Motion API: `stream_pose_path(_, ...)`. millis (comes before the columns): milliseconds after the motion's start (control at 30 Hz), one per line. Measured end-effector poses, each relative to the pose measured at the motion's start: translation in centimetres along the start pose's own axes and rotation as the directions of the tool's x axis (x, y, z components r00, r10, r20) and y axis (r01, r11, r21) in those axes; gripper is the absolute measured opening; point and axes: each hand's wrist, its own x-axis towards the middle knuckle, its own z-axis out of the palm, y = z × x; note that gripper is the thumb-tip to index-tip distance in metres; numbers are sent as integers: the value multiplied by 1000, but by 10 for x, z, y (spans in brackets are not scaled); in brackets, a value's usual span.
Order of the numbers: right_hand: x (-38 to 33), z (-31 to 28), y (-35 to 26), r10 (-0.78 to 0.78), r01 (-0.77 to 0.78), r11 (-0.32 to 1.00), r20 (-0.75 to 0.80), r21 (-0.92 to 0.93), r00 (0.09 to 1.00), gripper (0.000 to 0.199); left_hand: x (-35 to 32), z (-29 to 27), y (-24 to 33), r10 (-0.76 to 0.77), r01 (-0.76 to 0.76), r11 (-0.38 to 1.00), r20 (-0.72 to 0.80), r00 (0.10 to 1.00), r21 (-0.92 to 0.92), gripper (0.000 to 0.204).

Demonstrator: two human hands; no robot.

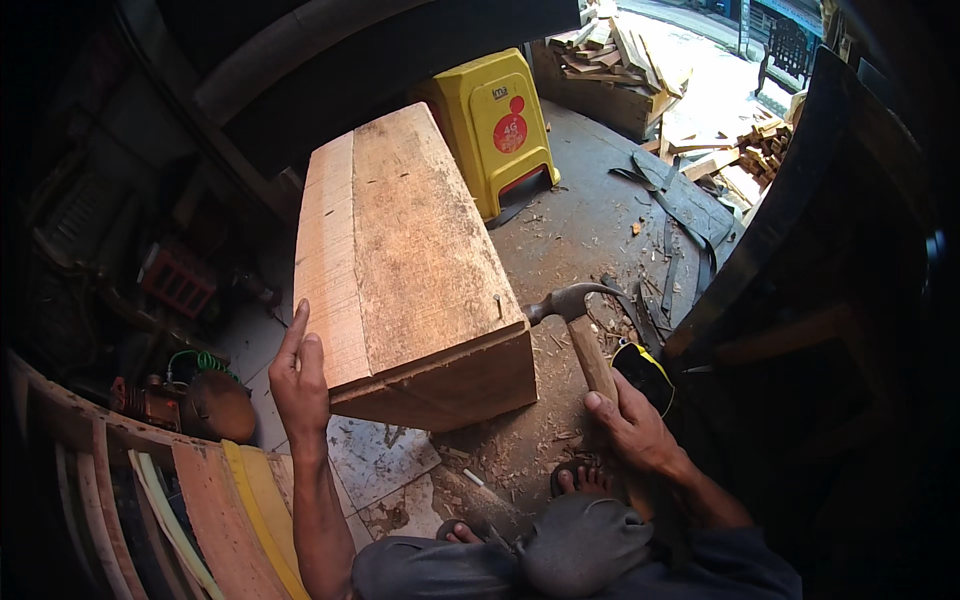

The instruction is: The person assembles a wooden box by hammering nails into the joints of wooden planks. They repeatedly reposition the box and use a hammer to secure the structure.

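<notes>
A long box of rough wooden boards stands in front of me, its near end facing me. My left hand rests flat against the box's left near corner, fingers pointing up. My right hand grips the wooden handle of a claw hammer. The hammer's steel head sits at the right near edge of the box, where a small nail sticks up from the top board.
A yellow plastic stool stands behind the box. Wood offcuts and dark strips litter the sawdust-covered floor at the right. Stacked boards lean at lower left beside tools. My sandalled feet are below the box.
</notes>
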Motion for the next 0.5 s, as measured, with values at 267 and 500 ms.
stream_pose_path(267,1,0,2,-27,27,997,5,-71,1000,47,-31,49,23,677,-409,564,-117,727,717,64)
stream_pose_path(500,-4,-4,7,-36,42,993,-54,107,998,46,-27,53,12,697,-402,596,-200,689,695,60)
